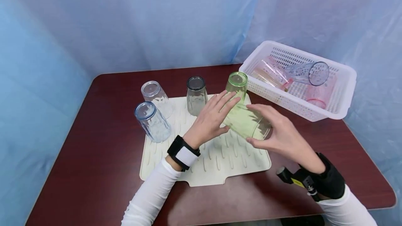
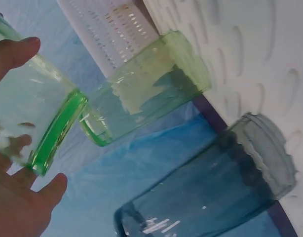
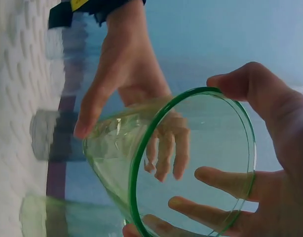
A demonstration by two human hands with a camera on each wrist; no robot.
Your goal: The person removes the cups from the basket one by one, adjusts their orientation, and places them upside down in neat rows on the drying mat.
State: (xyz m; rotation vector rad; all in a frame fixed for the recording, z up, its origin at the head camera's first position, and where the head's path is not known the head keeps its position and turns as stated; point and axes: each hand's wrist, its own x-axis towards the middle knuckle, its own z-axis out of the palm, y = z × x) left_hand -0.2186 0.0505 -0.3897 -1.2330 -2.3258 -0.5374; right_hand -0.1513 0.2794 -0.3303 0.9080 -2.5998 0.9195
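A pale green glass [image 1: 243, 120] is tilted on its side above the mat, its mouth toward my right hand and its thick base to the left. My right hand [image 1: 282, 133] holds it close to the rim, thumb on one side and fingers on the other. At the base end is my left hand [image 1: 213, 117], fingers straight and spread. In the right wrist view, the left thumb [image 3: 87, 121] lies right at the base edge, and the other left fingers show through the glass. Just behind the held glass, a second green glass [image 1: 237, 82] stands upside down.
On the white ridged mat [image 1: 216, 163] also stand a grey glass [image 1: 196, 95], a clear glass [image 1: 157, 97] and a blue glass [image 1: 153, 121], all upside down. A white basket [image 1: 274, 95] at the back right holds pink glasses and a bluish glass [image 1: 299, 72], lying down.
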